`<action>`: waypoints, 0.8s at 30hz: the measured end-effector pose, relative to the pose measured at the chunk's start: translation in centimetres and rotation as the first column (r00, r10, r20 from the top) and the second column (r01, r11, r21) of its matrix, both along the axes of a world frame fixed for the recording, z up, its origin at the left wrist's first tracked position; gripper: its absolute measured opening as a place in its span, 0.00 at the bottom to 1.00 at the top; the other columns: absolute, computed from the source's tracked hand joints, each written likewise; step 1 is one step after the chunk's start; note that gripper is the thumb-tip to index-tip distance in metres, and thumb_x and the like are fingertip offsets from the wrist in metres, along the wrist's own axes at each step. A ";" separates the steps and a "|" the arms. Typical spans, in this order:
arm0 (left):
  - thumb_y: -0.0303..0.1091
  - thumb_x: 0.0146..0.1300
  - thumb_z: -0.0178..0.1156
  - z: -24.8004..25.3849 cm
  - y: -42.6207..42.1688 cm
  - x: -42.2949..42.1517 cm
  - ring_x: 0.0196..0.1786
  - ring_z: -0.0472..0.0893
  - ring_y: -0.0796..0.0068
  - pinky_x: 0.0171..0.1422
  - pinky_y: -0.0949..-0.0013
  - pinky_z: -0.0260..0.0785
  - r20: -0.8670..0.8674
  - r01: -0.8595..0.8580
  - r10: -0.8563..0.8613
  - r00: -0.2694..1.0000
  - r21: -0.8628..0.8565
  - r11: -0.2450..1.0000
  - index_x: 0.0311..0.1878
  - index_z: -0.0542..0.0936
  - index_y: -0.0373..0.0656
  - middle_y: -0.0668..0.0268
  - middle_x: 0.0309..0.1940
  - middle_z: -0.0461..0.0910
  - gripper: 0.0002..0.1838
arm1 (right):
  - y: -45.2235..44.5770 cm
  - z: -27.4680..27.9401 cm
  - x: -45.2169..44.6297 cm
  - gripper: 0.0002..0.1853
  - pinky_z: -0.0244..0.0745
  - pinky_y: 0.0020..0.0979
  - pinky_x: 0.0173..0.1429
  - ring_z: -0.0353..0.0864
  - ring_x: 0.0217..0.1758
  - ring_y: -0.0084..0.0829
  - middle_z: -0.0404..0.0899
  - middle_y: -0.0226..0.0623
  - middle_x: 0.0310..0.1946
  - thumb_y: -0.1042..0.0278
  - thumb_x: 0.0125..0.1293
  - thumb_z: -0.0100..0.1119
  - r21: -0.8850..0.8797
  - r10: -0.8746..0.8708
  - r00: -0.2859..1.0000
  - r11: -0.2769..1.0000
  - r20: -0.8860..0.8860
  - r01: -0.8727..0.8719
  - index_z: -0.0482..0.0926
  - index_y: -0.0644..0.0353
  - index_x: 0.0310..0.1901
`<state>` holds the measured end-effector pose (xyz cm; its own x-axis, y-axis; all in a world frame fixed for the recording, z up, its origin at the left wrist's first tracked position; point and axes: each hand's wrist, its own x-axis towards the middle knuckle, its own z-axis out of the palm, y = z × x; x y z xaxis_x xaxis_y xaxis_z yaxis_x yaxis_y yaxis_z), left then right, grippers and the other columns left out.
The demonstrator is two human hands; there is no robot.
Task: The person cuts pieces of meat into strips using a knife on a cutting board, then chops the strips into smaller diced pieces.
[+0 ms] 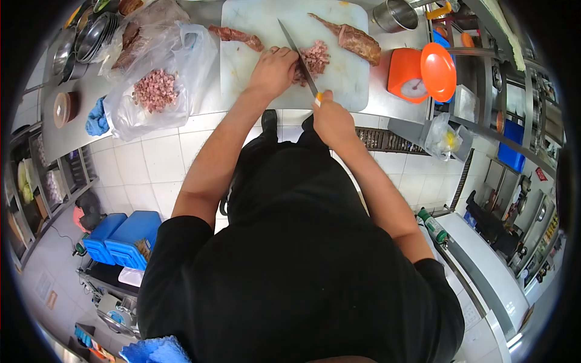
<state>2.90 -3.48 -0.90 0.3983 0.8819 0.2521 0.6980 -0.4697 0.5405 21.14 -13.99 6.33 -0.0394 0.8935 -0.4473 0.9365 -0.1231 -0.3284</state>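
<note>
My right hand (333, 120) is closed around the yellow-and-white handle of a kitchen knife (298, 51). Its long blade slants up and left across the white cutting board (354, 91). Beside the blade, my left hand (274, 71) has its fingers curled down; whatever lies beneath them is hidden. Diced meat (315, 57) is heaped right of the blade, with a few bits between it and my left hand. One reddish strip of meat (239, 37) lies just beyond my left hand. A larger brown-red piece of meat (358, 43) rests at the board's upper right.
Left of the board, a clear plastic bag (200, 66) holds diced meat. A blue cloth (97, 118), a lidded tub (65, 109) and stacked metal bowls (97, 36) stand farther left. To the right are an orange scale (407, 75) and a metal pot (395, 16).
</note>
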 end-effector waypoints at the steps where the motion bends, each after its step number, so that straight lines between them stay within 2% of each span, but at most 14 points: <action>1: 0.27 0.65 0.64 0.0 0.1 0.1 0.55 0.83 0.49 0.63 0.50 0.74 -0.023 0.002 -0.002 1.000 -0.015 1.000 0.48 0.84 0.41 0.58 0.48 0.86 0.09 | 1.0 -1.1 -0.3 0.20 0.83 0.57 0.50 0.89 0.43 0.63 0.88 0.61 0.37 0.60 0.79 0.57 0.026 -0.012 1.000 1.000 -0.011 0.012 0.70 0.72 0.56; 4: 0.27 0.65 0.64 0.0 0.2 0.2 0.55 0.83 0.49 0.63 0.49 0.74 -0.067 -0.002 -0.001 0.998 -0.034 0.999 0.49 0.84 0.41 0.58 0.48 0.86 0.10 | 3.7 -2.2 -0.9 0.25 0.82 0.60 0.52 0.88 0.45 0.65 0.87 0.64 0.37 0.56 0.80 0.56 0.100 0.008 0.997 0.995 -0.076 -0.001 0.69 0.73 0.61; 8: 0.27 0.66 0.64 0.5 -0.2 -0.2 0.56 0.83 0.49 0.63 0.49 0.74 -0.012 -0.022 0.022 1.000 -0.024 0.999 0.51 0.84 0.42 0.58 0.49 0.86 0.11 | 5.1 -0.2 -0.7 0.19 0.83 0.57 0.51 0.90 0.43 0.63 0.88 0.61 0.38 0.60 0.79 0.57 0.143 0.061 0.996 0.988 -0.064 -0.051 0.71 0.71 0.57; 10: 0.28 0.66 0.65 0.3 -0.6 -0.5 0.56 0.83 0.50 0.63 0.49 0.74 0.006 -0.049 0.049 0.999 -0.022 0.999 0.52 0.85 0.42 0.58 0.50 0.86 0.12 | 4.4 2.0 0.2 0.20 0.83 0.57 0.52 0.90 0.44 0.63 0.88 0.61 0.39 0.60 0.79 0.57 0.121 0.089 0.993 0.989 -0.074 -0.080 0.71 0.72 0.56; 13: 0.29 0.66 0.65 0.2 -0.6 -0.9 0.55 0.83 0.49 0.63 0.49 0.74 -0.010 -0.085 0.085 0.996 -0.007 0.996 0.51 0.86 0.44 0.58 0.50 0.86 0.11 | 2.4 4.9 0.6 0.20 0.83 0.58 0.52 0.89 0.46 0.63 0.88 0.63 0.40 0.60 0.79 0.56 -0.035 0.083 0.996 0.996 -0.033 -0.084 0.70 0.72 0.56; 15: 0.29 0.66 0.65 0.4 -0.5 -1.2 0.55 0.83 0.49 0.63 0.49 0.73 -0.024 -0.080 0.079 0.997 -0.022 0.997 0.50 0.86 0.44 0.58 0.49 0.86 0.11 | 0.6 5.5 0.2 0.19 0.82 0.59 0.53 0.89 0.46 0.64 0.88 0.64 0.40 0.60 0.79 0.55 -0.065 0.065 0.998 0.996 -0.019 -0.066 0.70 0.72 0.56; 19: 0.29 0.65 0.65 -0.1 -0.2 -1.1 0.54 0.84 0.49 0.63 0.50 0.73 -0.031 -0.059 0.059 0.998 0.002 0.998 0.49 0.86 0.43 0.59 0.48 0.86 0.10 | -0.1 1.9 -0.6 0.19 0.82 0.59 0.52 0.89 0.45 0.64 0.87 0.65 0.37 0.61 0.79 0.55 -0.043 0.001 1.000 0.999 -0.016 -0.002 0.70 0.72 0.56; 24: 0.28 0.64 0.64 0.1 0.5 -1.1 0.54 0.84 0.50 0.64 0.50 0.73 -0.067 -0.024 0.021 0.998 -0.047 0.999 0.48 0.87 0.43 0.59 0.47 0.87 0.10 | 4.0 -2.5 -1.4 0.22 0.81 0.60 0.53 0.88 0.44 0.67 0.87 0.67 0.38 0.59 0.79 0.56 0.085 0.050 0.994 0.995 -0.099 -0.042 0.69 0.74 0.57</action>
